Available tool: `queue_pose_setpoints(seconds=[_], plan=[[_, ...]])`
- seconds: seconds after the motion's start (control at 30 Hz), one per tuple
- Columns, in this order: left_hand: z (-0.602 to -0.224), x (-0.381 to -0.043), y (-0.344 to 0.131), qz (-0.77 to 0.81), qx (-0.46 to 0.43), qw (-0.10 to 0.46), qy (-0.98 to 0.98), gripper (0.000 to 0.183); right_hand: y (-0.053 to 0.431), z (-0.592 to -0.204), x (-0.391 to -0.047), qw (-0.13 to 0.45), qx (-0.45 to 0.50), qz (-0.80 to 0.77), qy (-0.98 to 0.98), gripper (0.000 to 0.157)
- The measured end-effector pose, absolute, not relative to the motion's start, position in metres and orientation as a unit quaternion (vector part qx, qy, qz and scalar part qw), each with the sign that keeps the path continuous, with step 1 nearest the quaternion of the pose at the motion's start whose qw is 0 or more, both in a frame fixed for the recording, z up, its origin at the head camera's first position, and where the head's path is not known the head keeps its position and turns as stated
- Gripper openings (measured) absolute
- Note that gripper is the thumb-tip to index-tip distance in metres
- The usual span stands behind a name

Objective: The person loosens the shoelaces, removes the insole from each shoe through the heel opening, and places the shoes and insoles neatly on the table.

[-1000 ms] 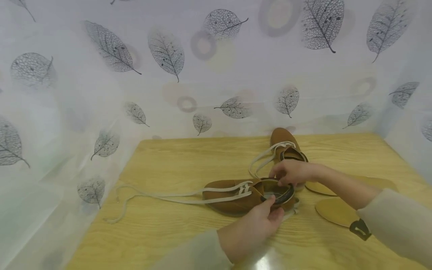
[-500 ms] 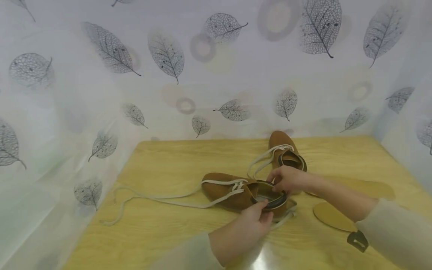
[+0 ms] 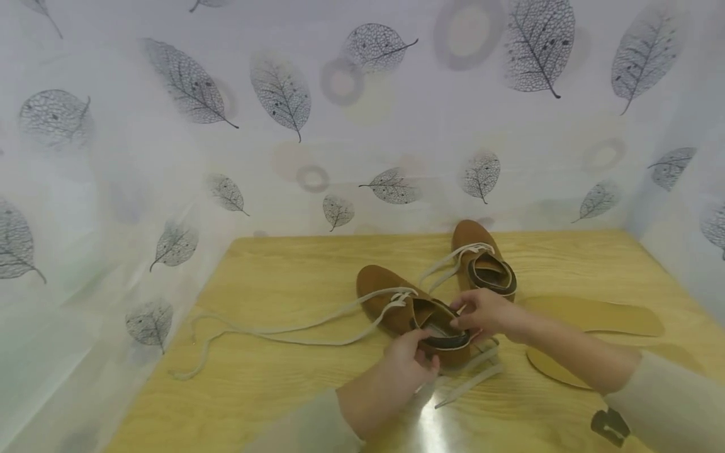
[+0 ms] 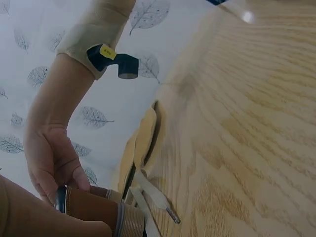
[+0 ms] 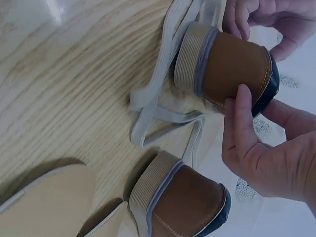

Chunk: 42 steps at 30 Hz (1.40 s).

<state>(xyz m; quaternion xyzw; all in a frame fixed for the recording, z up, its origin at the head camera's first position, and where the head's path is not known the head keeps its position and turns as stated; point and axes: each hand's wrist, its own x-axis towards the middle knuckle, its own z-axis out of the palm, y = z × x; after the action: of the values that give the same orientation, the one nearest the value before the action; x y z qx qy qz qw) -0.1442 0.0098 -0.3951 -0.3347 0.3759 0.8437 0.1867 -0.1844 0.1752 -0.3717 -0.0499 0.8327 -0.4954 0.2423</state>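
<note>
A brown lace-up shoe (image 3: pixel 379 299) rests on the wooden table, its toe angled to the far left. My left hand (image 3: pixel 396 371) grips the near side of its padded dark collar, thumb over the edge. On the far side of the opening, my right hand (image 3: pixel 489 314) pinches the collar. From behind, the right wrist view shows the heel (image 5: pixel 234 69), with the fingers of my right hand (image 5: pixel 276 158) against the leather and its thumb at the rim. The left wrist view has the heel (image 4: pixel 91 205) between both hands; the shoe's inside is mostly hidden there.
A matching brown shoe (image 3: pixel 472 242) stands farther back, toe away. Two tan insoles, a far one (image 3: pixel 600 314) and a nearer one (image 3: pixel 557 365), lie at right. Long pale laces (image 3: pixel 283 330) trail left; another lace (image 3: pixel 472 380) lies behind the heel. Leaf-print sheeting (image 3: pixel 317 126) surrounds the table.
Both hands keep hold of the shoe while it turns: its toe has swung away from me and its heel has come nearer. The lace behind the heel now lies more exposed.
</note>
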Motion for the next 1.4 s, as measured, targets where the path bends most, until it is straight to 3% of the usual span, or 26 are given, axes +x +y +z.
queue_pose_setpoints(seconds=[0.07, 0.17, 0.33, 0.47, 0.83, 1.4], plan=[[-0.395, -0.148, 0.006, 0.838, -0.337, 0.194, 0.382, 0.035, 0.174, -0.372, -0.183, 0.241, -0.036, -0.504, 0.829, 0.04], [-0.397, -0.154, 0.002, 0.838, -0.32, 0.198, 0.395, 0.034, 0.173, -0.375, -0.183, 0.252, -0.013, -0.533, 0.807, 0.047], [-0.402, -0.161, -0.002, 0.84, -0.282, 0.187, 0.424, 0.065, 0.174, -0.384, -0.182, 0.294, 0.049, -0.641, 0.707, 0.058], [-0.403, -0.165, -0.002, 0.834, -0.279, 0.173, 0.443, 0.083, 0.172, -0.388, -0.178, 0.29, 0.089, -0.691, 0.656, 0.058], [-0.411, -0.191, -0.005, 0.818, -0.268, 0.143, 0.489, 0.068, 0.15, -0.383, -0.181, 0.237, 0.146, -0.709, 0.648, 0.064], [-0.42, -0.241, -0.02, 0.822, -0.246, 0.193, 0.476, 0.065, 0.14, -0.383, -0.202, 0.211, 0.185, -0.763, 0.582, 0.065]])
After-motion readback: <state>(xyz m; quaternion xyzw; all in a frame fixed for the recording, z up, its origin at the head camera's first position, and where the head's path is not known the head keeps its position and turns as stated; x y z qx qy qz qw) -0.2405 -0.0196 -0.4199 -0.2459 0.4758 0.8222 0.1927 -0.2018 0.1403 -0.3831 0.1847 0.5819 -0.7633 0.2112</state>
